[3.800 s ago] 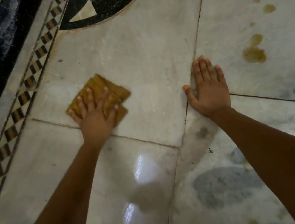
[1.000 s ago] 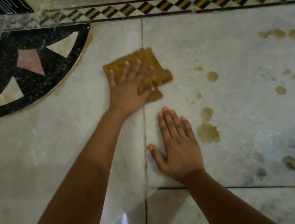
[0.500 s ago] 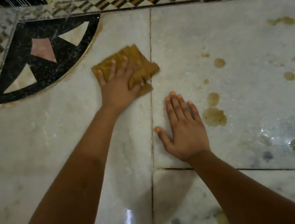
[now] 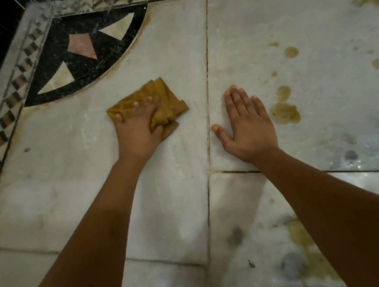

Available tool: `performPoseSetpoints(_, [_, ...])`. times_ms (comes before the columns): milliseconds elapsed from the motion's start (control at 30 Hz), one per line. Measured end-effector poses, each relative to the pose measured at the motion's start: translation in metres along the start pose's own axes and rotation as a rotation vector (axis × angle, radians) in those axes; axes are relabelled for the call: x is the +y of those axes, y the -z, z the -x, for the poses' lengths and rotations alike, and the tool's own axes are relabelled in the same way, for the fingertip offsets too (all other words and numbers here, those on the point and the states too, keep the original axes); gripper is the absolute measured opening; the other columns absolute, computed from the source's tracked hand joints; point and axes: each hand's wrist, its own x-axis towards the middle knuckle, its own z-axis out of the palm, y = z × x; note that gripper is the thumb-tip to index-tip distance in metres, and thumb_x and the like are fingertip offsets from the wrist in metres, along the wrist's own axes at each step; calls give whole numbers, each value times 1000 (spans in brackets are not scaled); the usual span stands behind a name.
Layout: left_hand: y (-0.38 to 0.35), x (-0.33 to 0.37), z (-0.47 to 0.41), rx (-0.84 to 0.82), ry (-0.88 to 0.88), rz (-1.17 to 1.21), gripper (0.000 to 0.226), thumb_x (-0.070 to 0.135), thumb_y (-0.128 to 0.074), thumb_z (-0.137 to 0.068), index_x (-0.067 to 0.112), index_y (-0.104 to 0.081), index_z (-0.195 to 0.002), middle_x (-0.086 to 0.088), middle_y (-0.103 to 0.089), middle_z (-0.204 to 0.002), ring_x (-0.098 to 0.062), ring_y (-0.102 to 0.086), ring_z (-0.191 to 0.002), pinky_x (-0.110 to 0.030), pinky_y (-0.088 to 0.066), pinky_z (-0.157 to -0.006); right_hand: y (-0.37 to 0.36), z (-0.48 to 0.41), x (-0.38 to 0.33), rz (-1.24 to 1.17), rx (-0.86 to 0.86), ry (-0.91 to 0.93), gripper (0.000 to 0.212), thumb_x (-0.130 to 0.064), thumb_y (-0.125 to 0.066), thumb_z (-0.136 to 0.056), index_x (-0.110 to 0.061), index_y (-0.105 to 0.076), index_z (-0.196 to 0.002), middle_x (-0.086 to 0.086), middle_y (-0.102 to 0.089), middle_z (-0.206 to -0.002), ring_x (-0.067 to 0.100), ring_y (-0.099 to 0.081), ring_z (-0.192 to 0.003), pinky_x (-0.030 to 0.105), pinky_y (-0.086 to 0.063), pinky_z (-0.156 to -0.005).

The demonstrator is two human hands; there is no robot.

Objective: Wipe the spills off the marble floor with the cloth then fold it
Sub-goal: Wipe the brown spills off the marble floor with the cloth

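Corner inlay [image 4: 82,58], black quarter-circle with pink and cream wedges, sits far left beside the checkered border [image 4: 2,120]. Left hand [image 4: 136,130] presses on the mustard cloth [image 4: 166,104], fingers curled and bunching the crumpled fabric against the marble floor [image 4: 77,188]. Right of the grout line, right hand [image 4: 247,125] lies flat, palm down, fingers together, thumb splayed, holding nothing. Brownish spills [image 4: 284,112] just beside it; more drops scattered farther right.

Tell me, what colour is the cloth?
Mustard yellow-brown cloth, under the left hand; head view.
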Motion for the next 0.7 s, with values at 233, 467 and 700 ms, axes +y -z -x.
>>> performPoseSetpoints(233, [32, 32, 109, -133, 132, 131, 61, 42, -46, -72, 25, -53, -130, -8, -59, -128, -31, -55, -115, -34, -44, -89, 19, 20, -16, 135, -46, -67, 64, -44, -16, -97, -7, -10, -150, 11, -12, -158, 21, -2, -146, 44, 5, -117])
performPoseSetpoints(467, [102, 67, 168, -144, 603, 1001, 28, 27, -59, -90, 24, -55, -118, -1, -62, -110, -19, -59, -96, -30, -44, -84, 73, 113, -77, -273, -217, 94, 58, -44, -17, -100, -16, -11, -151, 6, -15, -158, 18, -9, -146, 36, -2, -118])
performPoseSetpoints(700, [187, 132, 207, -175, 692, 1158, 43, 34, -64, -86, 13, -55, -122, -12, -65, -113, -28, -62, -102, -38, -50, -91, 187, 175, -79, -846, -249, -11, 51, -48, -29, -98, -22, -39, -142, 2, -40, -147, 22, -37, -135, 36, -26, -112])
